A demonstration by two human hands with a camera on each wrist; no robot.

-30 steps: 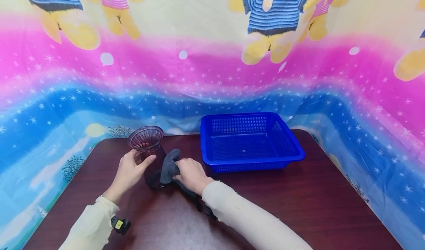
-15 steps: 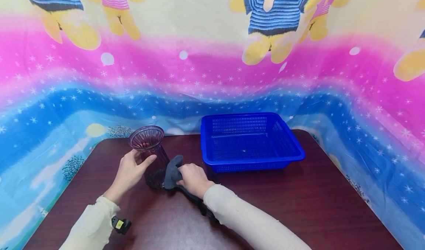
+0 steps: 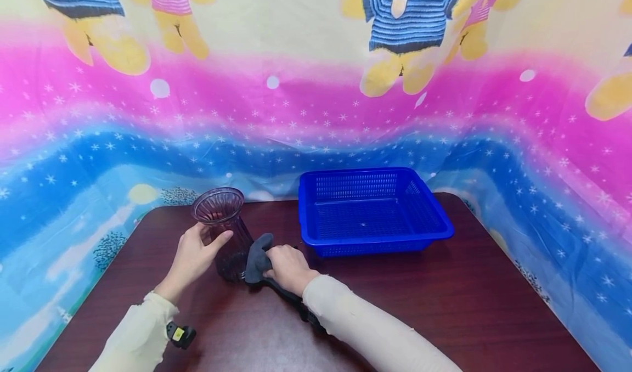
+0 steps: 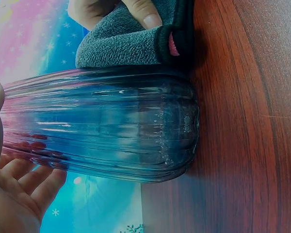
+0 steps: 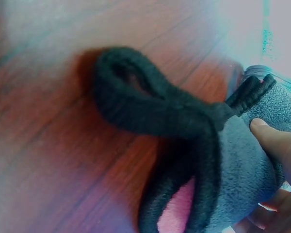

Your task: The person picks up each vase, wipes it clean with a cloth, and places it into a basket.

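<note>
A purple ribbed glass vase (image 3: 220, 218) stands upright on the dark wooden table (image 3: 444, 295). My left hand (image 3: 196, 249) grips its left side, thumb across the front. My right hand (image 3: 287, 266) holds a grey cloth (image 3: 255, 258) against the lower right side of the vase. The cloth's black edging (image 3: 291, 300) trails on the table under my right forearm. The left wrist view shows the vase (image 4: 102, 126) close up with the cloth (image 4: 128, 41) pressed to its side. In the right wrist view my thumb (image 5: 274, 141) pinches the grey cloth (image 5: 247, 170), and its black edging (image 5: 150, 107) loops on the wood.
A blue plastic mesh basket (image 3: 444, 232), with nothing in it, sits to the right of the vase at the back of the table. A colourful printed sheet (image 3: 316, 114) hangs behind and around the table. Bare wood lies in front and to the right.
My right hand has slid the cloth down the vase's right side, from mid-height to near its base. The left hand and vase have stayed put.
</note>
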